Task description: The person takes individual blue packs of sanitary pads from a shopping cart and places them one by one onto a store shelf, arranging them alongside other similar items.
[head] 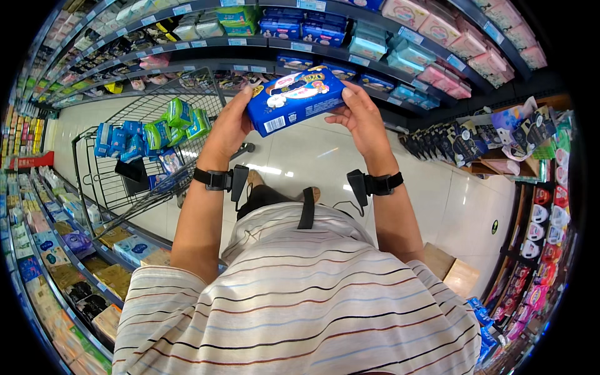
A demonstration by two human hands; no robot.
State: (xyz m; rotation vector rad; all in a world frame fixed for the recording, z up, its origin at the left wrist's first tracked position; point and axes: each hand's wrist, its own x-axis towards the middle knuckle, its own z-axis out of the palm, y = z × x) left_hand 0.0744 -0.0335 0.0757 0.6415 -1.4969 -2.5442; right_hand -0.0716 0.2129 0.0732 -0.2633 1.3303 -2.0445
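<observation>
Between both hands I hold a blue rectangular package (296, 101), printed with white cotton pictures, writing and a barcode. My left hand (233, 119) grips its left end, thumb on the near upper corner. At its right end, my right hand (360, 112) has the thumb on the edge and the other fingers curled partly out of sight. The package is tilted, its right end farther off. A wire shopping cart (98, 183) stands to the left, holding several blue packs (122, 136), several green packs (178, 122) and a dark flat item (132, 174).
Dark store shelves (269, 43) with pads and tissue packs curve across the front. Tissue shelves (89, 267) run along the left. On the right are a display of dark packs (461, 140) and racked goods (539, 229). A cardboard box (461, 279) sits on the tiled floor (300, 154).
</observation>
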